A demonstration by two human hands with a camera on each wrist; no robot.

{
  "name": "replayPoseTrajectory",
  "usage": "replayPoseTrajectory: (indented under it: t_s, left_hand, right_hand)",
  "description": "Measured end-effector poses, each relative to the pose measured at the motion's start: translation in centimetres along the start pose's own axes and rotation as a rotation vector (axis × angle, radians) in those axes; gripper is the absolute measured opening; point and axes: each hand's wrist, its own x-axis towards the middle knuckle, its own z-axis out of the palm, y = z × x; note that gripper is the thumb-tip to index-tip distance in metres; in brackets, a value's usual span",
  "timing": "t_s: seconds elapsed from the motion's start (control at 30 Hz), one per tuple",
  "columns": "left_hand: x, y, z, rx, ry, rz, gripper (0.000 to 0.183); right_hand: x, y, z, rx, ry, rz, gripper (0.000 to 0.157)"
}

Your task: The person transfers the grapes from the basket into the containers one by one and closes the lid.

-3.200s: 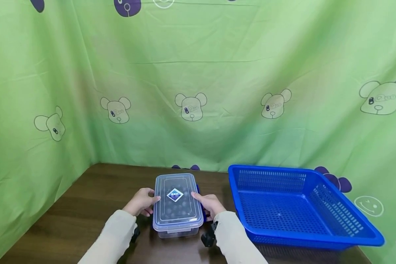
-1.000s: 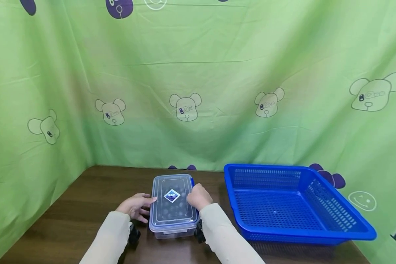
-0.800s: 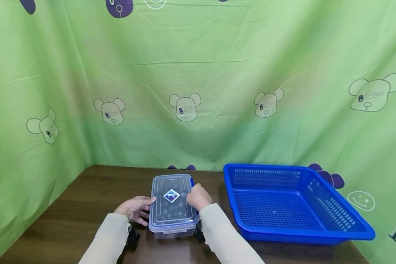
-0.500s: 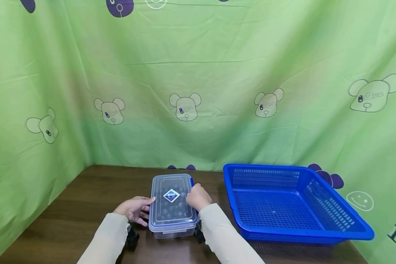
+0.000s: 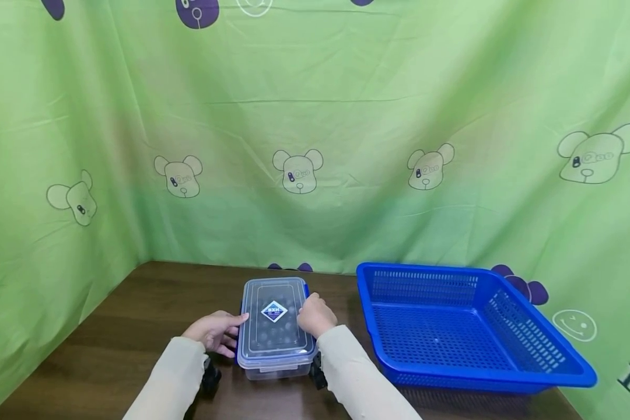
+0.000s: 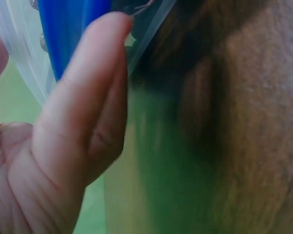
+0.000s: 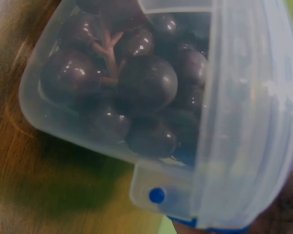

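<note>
A clear plastic food container (image 5: 278, 368) with a bluish lid (image 5: 265, 340) and a diamond label sits on the table between both hands. Dark grapes (image 7: 149, 84) on a brown stem show through its wall in the right wrist view. My left hand (image 5: 212, 331) has its thumb at the lid's left edge and its other fingers curled against the side below. In the left wrist view a finger lies against the blue latch (image 6: 71, 34). Over the lid's right edge, my right hand (image 5: 317, 315) grips with curled fingers that hide most of the other blue latch (image 5: 307, 290).
A blue perforated basket (image 5: 475, 371) stands to the right of the container. The brown wooden table (image 5: 136, 326) meets a green patterned cloth (image 5: 231, 216) at the back and left. Dark wrist cameras (image 5: 210, 378) sit under both sleeves.
Since the oldest frame my right hand has turned from resting along the right side to curling over the lid's edge. A blue strip now shows along the lid's left edge.
</note>
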Motion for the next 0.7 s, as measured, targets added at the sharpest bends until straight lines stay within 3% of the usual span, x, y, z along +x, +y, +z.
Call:
replayPoseTrajectory:
  t_s: [0.7]
  left_hand:
    - [0.0,1.3,0.3,0.058,0.068,-0.023,0.043]
  right_hand:
    - [0.2,0.1,0.3,-0.022,0.011,-0.005,0.036]
